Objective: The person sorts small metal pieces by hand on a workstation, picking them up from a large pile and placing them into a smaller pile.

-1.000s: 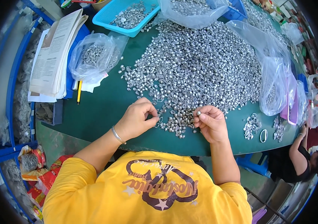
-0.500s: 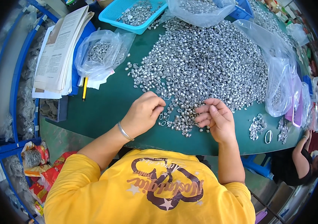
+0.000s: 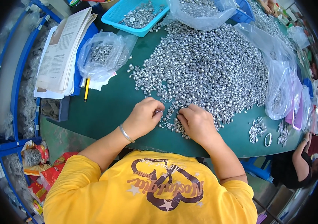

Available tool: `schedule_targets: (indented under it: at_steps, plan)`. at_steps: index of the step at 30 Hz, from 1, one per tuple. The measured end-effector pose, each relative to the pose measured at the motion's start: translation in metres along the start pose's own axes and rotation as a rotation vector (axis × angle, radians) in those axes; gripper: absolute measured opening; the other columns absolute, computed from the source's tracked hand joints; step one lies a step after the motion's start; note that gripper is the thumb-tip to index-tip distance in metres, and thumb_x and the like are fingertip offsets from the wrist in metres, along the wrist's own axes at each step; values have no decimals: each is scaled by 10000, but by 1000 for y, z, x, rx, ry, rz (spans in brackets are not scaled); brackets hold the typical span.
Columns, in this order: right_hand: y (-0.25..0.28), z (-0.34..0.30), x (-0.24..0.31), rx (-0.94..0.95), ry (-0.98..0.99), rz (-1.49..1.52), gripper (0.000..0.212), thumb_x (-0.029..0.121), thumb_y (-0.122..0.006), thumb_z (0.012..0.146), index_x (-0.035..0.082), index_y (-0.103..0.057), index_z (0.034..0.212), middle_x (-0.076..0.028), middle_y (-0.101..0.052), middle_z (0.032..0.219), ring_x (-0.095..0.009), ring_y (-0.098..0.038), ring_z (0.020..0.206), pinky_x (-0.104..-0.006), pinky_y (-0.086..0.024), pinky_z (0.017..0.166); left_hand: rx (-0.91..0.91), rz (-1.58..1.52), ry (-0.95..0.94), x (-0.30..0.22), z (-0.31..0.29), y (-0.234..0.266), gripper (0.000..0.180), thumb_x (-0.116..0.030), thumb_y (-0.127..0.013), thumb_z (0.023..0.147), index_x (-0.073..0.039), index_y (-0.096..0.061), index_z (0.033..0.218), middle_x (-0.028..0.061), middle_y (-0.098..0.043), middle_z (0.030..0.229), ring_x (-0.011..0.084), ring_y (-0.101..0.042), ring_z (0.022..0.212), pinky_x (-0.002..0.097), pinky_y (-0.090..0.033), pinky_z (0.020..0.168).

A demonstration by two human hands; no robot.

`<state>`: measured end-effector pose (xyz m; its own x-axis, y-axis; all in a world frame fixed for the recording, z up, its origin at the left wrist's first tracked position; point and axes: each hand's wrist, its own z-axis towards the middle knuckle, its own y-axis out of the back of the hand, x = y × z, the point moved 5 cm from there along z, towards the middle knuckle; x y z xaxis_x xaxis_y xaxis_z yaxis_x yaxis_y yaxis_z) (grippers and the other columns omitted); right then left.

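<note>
Lightly, I judge, is the way to handle these: my left hand (image 3: 142, 117) has thumb and forefinger brought together on a small metal piece (image 3: 159, 111), just beside the near edge of the silvery pile of domed metal pieces (image 3: 211, 67). My right hand (image 3: 197, 125) is bent knuckles-up over that same edge, fingertips hidden, so I cannot tell whether they have closed on anything. The two are near each other but apart, with a few oval metal rings (image 3: 162, 124) between them; a fingertip-only grip should suit such tiny, smooth pieces, and working at the fringe should disturb the pile least. For room, a strip of green tabletop (image 3: 91, 119) runs between the pile and the curved table edge before my yellow shirt (image 3: 147, 212), widening leftward toward the yellow pencil (image 3: 87, 89). On my right, a sagging clear plastic bag (image 3: 280, 93) and a small cluster of metal parts (image 3: 257, 127) call for a wider berth.
</note>
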<state>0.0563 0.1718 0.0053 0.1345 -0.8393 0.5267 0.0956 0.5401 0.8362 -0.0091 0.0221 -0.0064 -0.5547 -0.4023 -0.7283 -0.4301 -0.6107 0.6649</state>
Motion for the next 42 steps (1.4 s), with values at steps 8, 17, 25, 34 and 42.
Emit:
schedule_targets:
  at_steps: [8, 17, 25, 34, 42]
  plan:
    - [5, -17, -41, 24, -428, 1565, 65, 9, -635, 774, -2, -597, 825, -33, -580, 755, -45, -458, 555, -174, -330, 485, 105, -1476, 691, 29, -8, -6, 75, -31, -498, 810, -8, -560, 845, 39, -514, 707, 88, -450, 568, 175, -343, 471]
    - [17, -18, -26, -115, -110, 75, 77, 93, -638, 768, 75, -658, 841, -103, -611, 718, -278, -600, 619, -341, -484, 547, 175, -4, -158, -16, 6, -34, 125, -52, -678, 723, -52, -635, 841, 89, -512, 766, 253, -554, 714, 326, -456, 616]
    - [13, -14, -9, 19, -128, -174, 119, 124, -674, 732, 61, -644, 827, -80, -565, 683, -292, -576, 604, -374, -467, 532, 168, -436, 218, 0, 3, -22, 119, -24, -678, 757, -41, -607, 850, 14, -569, 862, 77, -538, 695, 205, -452, 638]
    - [9, -36, -50, -70, -513, 1182, 53, 34, -622, 766, -12, -632, 791, 5, -551, 639, -76, -492, 540, -213, -400, 489, 209, -1371, 614, 12, 0, -27, 83, -29, -585, 816, -5, -590, 896, 22, -590, 787, 51, -492, 596, 165, -404, 520]
    - [8, -14, -23, -25, -166, 215, 90, 84, -640, 759, 73, -649, 848, -88, -598, 712, -222, -591, 592, -300, -480, 545, 109, 12, -82, -18, 18, -44, 129, -88, -669, 740, -31, -564, 791, 124, -523, 797, 315, -562, 721, 384, -470, 634]
